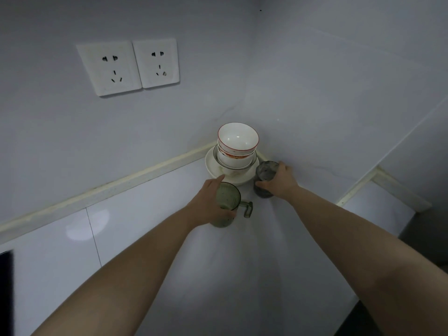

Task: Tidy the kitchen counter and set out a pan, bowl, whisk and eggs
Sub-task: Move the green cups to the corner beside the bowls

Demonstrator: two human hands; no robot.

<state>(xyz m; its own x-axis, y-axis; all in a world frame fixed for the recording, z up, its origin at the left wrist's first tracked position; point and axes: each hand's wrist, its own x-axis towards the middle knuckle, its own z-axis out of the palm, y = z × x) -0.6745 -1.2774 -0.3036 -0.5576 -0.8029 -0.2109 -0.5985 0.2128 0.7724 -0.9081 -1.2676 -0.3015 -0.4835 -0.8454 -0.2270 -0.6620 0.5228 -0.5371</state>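
Far left edge: dark object [6,287], cut off by the frame, kind not clear. On the wall above: two white wall sockets [111,69], side by side.

Tabletop [72,238]: white, glossy, meeting both walls along a cream sealing strip [121,183].

Left hand [206,202]: stretched toward the corner, fingers [226,215] curled round a green glass mug [229,198]. The mug is upright with its handle pointing right, into the gap between the two hands. The glass is see-through and speckled; contents not discernible. Whether its base touches the tabletop cannot be told.

Behind the mug, in the corner: bowl stack [237,144], white bowls with red rims nested upright on a wider shallow cream dish [213,166]. The top bowl's inside shows plain white glaze. The left thumb overlaps the dish rim; contact cannot be told.

Right hand [280,181]: fingers [263,184] wrapped round a grey glass [265,172], upright, just right of the dish and close to the right wall. Contents not discernible.

Far right: a ledge [378,207] set back in a wall recess, edged by a similar strip.
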